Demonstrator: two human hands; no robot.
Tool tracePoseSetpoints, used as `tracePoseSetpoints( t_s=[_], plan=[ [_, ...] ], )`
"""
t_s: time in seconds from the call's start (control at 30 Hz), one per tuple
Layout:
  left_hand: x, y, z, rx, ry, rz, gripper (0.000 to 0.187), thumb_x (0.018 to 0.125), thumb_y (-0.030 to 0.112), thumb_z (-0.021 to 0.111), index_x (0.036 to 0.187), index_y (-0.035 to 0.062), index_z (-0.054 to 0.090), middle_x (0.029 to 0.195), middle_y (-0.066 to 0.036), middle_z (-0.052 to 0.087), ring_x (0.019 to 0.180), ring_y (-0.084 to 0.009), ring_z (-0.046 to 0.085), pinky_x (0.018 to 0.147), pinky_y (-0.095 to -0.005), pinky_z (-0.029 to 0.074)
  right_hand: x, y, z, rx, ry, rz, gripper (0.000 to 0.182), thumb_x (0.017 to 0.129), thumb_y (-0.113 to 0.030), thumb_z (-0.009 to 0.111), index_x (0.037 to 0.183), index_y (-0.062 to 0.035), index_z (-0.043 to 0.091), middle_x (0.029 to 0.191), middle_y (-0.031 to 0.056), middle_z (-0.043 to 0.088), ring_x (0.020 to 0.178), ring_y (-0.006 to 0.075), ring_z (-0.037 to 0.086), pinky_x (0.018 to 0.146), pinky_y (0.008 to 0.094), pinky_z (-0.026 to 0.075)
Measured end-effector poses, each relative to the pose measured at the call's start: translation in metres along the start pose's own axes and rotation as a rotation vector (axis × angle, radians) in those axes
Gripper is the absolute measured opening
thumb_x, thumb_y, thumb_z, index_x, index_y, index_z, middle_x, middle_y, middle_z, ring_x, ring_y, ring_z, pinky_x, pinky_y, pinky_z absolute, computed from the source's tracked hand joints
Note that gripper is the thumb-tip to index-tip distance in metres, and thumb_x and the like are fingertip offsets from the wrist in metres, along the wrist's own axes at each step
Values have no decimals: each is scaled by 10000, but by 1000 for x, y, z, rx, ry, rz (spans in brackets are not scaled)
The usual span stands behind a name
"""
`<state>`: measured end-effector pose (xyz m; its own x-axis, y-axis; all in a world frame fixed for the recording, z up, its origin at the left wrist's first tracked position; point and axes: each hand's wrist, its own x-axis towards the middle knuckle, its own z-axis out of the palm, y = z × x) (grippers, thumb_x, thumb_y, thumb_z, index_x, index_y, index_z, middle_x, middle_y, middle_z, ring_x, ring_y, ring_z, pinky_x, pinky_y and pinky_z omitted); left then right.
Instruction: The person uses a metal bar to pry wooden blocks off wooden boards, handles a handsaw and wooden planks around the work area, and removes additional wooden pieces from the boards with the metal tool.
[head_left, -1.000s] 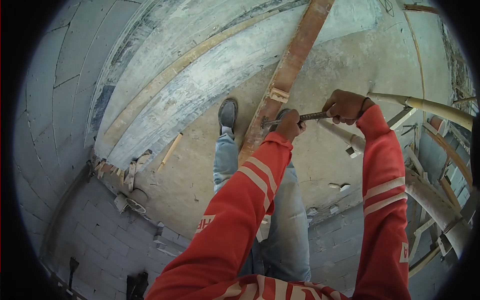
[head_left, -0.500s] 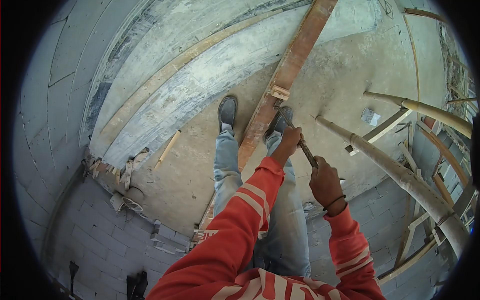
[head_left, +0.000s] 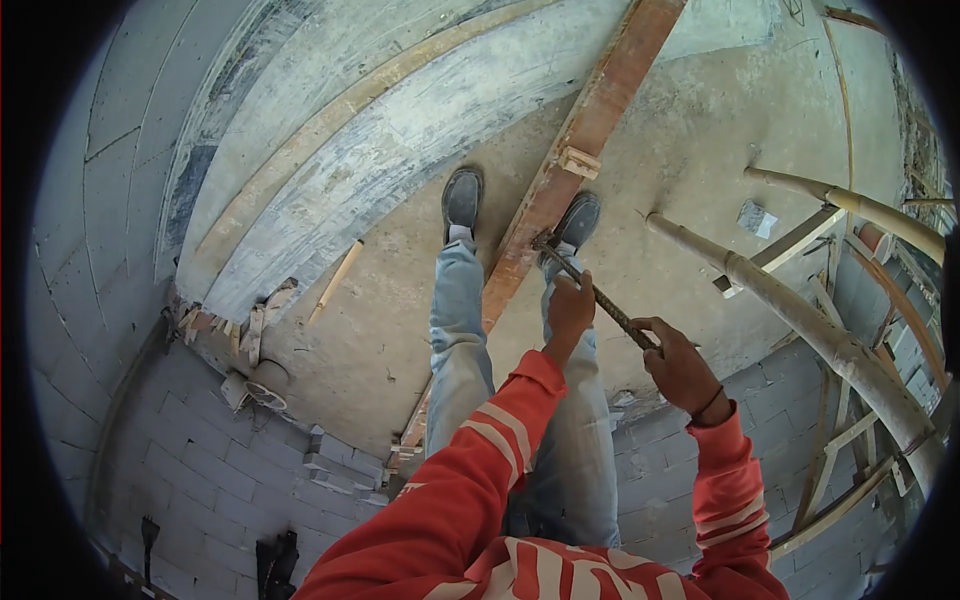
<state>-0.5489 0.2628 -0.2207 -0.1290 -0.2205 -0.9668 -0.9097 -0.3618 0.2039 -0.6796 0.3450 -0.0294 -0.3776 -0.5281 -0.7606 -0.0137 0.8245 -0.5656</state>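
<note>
A dark, rough crowbar (head_left: 613, 311) slants across in front of my lower leg, its bent end resting at the edge of a long reddish-brown plank (head_left: 545, 205). My left hand (head_left: 571, 312) is wrapped round the middle of the bar. At the bar's near end, my right hand (head_left: 684, 372) holds it between thumb and fingers, partly hidden by the hand itself. A small light wooden block (head_left: 579, 163) sits on the plank, a short way beyond the bar's bent end. My shoes stand on either side of the plank.
Large pale curved panels (head_left: 400, 150) lie at the left. Bamboo poles (head_left: 790, 308) and timber pieces stand at the right. A thin wooden stick (head_left: 336, 281) lies on the concrete floor. Wood scraps (head_left: 255, 325) and grey blocks (head_left: 340, 462) are by the block wall.
The crowbar's bent end has come away from the wooden block and moved along the plank towards me. My right hand has shifted down and right, its grip looser.
</note>
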Motion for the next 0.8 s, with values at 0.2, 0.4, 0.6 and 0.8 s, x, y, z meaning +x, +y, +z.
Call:
tracePoseSetpoints(
  t_s=[0.2,0.4,0.6,0.8],
  plan=[
    [-11,38,-40,500,217,1038,349,751,83,670,1054,61,498,1059,-171,540,1053,-379,520,908,-476,381,61,-32,-65,942,-336,518,512,964,-437,444,1252,-21,518,764,66,621,496,87,441,424,223,320],
    [60,77,-41,221,-8,880,246,898,214,582,913,-27,535,860,-252,591,862,-438,559,739,-498,417,94,-18,-13,1348,9,137,705,942,-597,422,1374,-40,422,913,108,638,713,113,550,599,258,429],
    [48,82,-74,93,-207,850,355,951,331,549,876,-12,505,677,-162,564,610,-332,566,581,-429,438,86,65,160,508,312,260,790,831,-422,716,1395,-9,349,1111,207,614,1025,280,613,890,385,486],
    [38,3,-84,-286,-402,158,359,990,361,496,741,123,394,528,59,359,405,-44,352,367,-248,290,63,51,306,1206,152,609,397,848,-352,695,777,30,611,667,78,616,577,149,598,558,303,492]
  ],
)
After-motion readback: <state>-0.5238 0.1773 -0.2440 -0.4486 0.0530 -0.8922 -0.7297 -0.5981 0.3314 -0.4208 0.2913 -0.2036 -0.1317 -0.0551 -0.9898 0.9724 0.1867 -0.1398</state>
